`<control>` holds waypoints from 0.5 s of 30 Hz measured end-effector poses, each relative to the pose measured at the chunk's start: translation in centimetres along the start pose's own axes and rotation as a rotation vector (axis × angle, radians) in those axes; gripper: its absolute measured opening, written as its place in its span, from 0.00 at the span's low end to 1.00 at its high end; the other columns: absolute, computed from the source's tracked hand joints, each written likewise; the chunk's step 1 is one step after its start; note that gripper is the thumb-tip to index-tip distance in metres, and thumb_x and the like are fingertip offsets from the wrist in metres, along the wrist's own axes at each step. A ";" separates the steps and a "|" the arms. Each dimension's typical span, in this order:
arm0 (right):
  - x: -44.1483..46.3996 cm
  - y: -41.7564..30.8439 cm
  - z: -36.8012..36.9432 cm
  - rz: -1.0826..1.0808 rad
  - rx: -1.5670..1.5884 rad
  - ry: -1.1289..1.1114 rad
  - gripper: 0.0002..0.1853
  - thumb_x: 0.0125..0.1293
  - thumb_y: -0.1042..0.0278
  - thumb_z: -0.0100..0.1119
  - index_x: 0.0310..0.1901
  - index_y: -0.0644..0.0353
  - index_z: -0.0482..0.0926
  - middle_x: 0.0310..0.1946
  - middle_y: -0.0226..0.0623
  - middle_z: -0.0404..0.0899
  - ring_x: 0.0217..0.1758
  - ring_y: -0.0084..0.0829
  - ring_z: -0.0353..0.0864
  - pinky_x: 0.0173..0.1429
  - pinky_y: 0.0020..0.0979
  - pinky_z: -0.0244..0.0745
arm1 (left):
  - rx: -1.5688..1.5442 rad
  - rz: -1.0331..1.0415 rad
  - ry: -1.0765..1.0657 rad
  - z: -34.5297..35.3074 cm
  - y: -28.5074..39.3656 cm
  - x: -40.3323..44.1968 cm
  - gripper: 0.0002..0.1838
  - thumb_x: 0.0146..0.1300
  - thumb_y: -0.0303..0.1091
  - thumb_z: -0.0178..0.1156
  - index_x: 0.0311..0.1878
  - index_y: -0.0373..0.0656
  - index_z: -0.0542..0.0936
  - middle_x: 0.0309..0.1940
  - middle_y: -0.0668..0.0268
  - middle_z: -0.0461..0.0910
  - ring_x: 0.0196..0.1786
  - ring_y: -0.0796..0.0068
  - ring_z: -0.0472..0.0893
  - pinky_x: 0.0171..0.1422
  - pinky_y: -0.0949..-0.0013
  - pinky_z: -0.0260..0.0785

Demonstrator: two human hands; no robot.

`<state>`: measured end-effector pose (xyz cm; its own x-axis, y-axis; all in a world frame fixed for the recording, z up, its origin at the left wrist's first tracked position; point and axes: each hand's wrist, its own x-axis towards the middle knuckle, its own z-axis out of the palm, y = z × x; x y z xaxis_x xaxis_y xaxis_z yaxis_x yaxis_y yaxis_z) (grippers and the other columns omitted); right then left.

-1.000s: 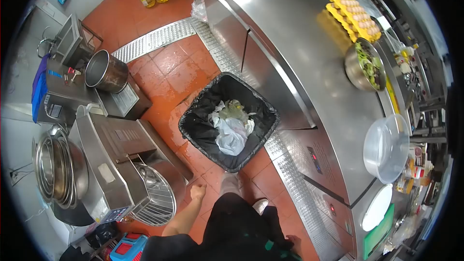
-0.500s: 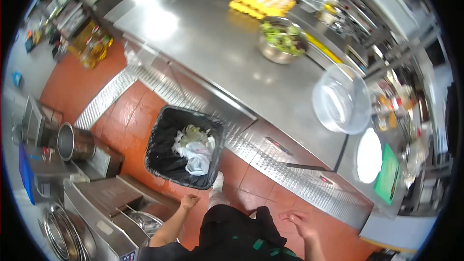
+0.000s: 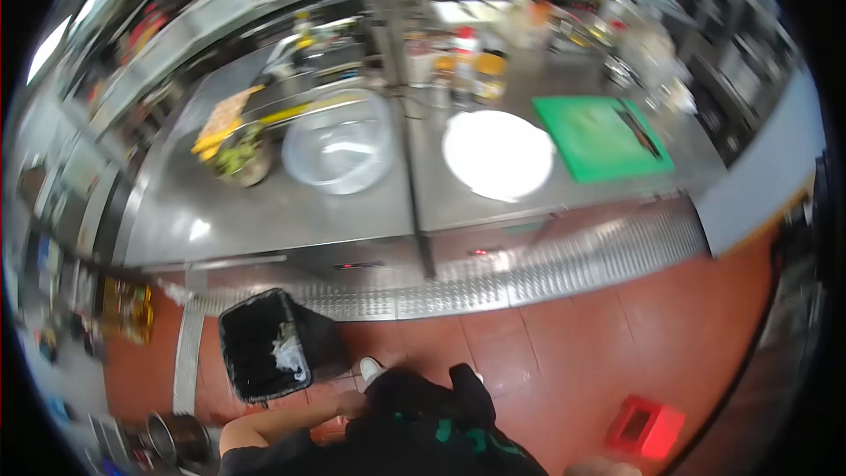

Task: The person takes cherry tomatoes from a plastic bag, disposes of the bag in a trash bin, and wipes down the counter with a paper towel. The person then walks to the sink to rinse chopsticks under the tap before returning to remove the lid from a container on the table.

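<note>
My left hand point(image 3: 352, 403) is low in front of my dark clothing, close to the black-lined bin point(image 3: 322, 344) but apart from it. Motion smears its fingers, and I see nothing in it. Only a blurred bit of my right hand point(image 3: 601, 467) shows at the bottom edge, its fingers hidden. Across the floor stands the steel counter point(image 3: 352, 227). On it are a metal bowl of salad leaves point(image 3: 238, 159), a large clear plastic tub point(image 3: 339, 145), a white oval plate point(image 3: 498, 156) and a green cutting board point(image 3: 590, 145) with a dark-handled knife point(image 3: 639, 132).
Egg trays point(image 3: 231, 115) lie at the counter's left, and condiment jars point(image 3: 489, 75) stand behind the plate. A metal drain grating point(image 3: 529, 278) runs along the counter's foot. On the red tile floor sit a red crate point(image 3: 645, 427) and, far left, a steel pot point(image 3: 176, 436).
My view has swung to the right, so the bin and salad bowl now sit further left and the red crate shows. My left hand is nearer my body; my right has dropped to the frame's edge.
</note>
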<state>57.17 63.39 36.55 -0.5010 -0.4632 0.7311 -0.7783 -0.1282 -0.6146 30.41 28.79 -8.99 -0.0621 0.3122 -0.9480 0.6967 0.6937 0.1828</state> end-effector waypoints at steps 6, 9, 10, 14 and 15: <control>-8.2 -8.2 -2.1 -0.044 -0.134 0.096 0.09 0.62 0.76 0.46 0.28 0.66 0.76 0.34 0.46 0.76 0.34 0.38 0.76 0.44 0.37 0.73 | 0.070 -0.014 -0.065 -13.0 16.1 -9.7 0.10 0.55 0.29 0.49 0.36 0.37 0.79 0.23 0.54 0.80 0.26 0.59 0.83 0.24 0.60 0.78; -10.5 -10.2 -4.5 -0.006 -0.184 0.118 0.09 0.63 0.75 0.45 0.30 0.65 0.76 0.36 0.46 0.75 0.34 0.37 0.75 0.43 0.35 0.73 | 0.198 0.087 -0.059 -13.7 16.7 -4.9 0.11 0.54 0.25 0.49 0.39 0.37 0.78 0.23 0.53 0.80 0.27 0.60 0.83 0.25 0.63 0.78; -11.2 -10.7 -5.2 0.026 -0.192 0.115 0.08 0.64 0.75 0.46 0.32 0.65 0.76 0.37 0.46 0.75 0.35 0.36 0.75 0.43 0.35 0.72 | 0.222 0.096 -0.073 -13.9 16.8 -3.8 0.11 0.54 0.25 0.49 0.39 0.37 0.78 0.23 0.53 0.80 0.27 0.60 0.83 0.25 0.63 0.78; -14.7 -11.3 -9.2 0.104 -0.283 0.089 0.08 0.64 0.72 0.48 0.36 0.63 0.77 0.39 0.45 0.75 0.38 0.36 0.75 0.44 0.34 0.72 | 0.197 0.081 -0.007 -18.5 21.4 -0.4 0.13 0.57 0.29 0.50 0.42 0.34 0.77 0.24 0.54 0.80 0.27 0.59 0.83 0.26 0.60 0.79; -15.5 -11.5 -10.5 0.121 -0.297 0.095 0.08 0.64 0.72 0.48 0.36 0.63 0.77 0.39 0.45 0.75 0.38 0.36 0.75 0.44 0.34 0.72 | 0.120 -0.026 -0.070 -20.3 23.2 0.2 0.13 0.58 0.30 0.51 0.42 0.33 0.77 0.24 0.53 0.80 0.28 0.58 0.83 0.26 0.59 0.79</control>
<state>69.89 81.27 35.44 -0.6184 -0.3739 0.6912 -0.7806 0.1903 -0.5954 32.03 58.08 0.39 -0.0337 0.2459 -0.9687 0.7759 0.6173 0.1297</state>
